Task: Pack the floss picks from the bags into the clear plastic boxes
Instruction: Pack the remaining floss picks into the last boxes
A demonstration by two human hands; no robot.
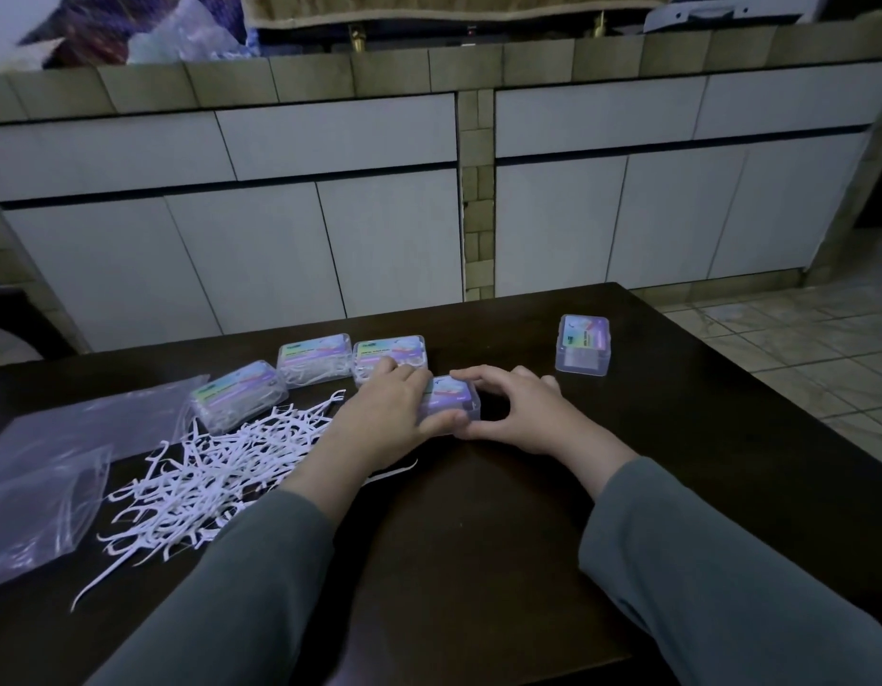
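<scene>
At the far left, thin clear plastic bags (42, 492) are lying flat and crinkled on your dark, smooth table (478, 561), their film catching a dull sheen. Just right of them, a loose heap of white floss picks (206, 477) is sprawling across the wood, slim curved handles tangled over one another, with one pick (94, 584) lying apart at the near edge of the heap.

Behind the heap, three clear plastic boxes are sitting in a rough row: the leftmost box (238, 396) tilted toward the pile, the middle box (314, 358) beside it, and the third box (389, 356) partly behind your knuckles. All three are rectangular with rounded corners, are carrying pastel printed labels on their lids, and are showing white picks through their walls.

Your left hand (384, 413), in a grey-green sleeve (221, 596), is curling its fingers over the top of a small clear box (451, 401), thumb pressing its near side. Your right hand (518, 413) is arching at the same box, thumb touching its near corner, fingers bent above its right end.

Well apart to the right, another labelled box (583, 351) is standing alone.
</scene>
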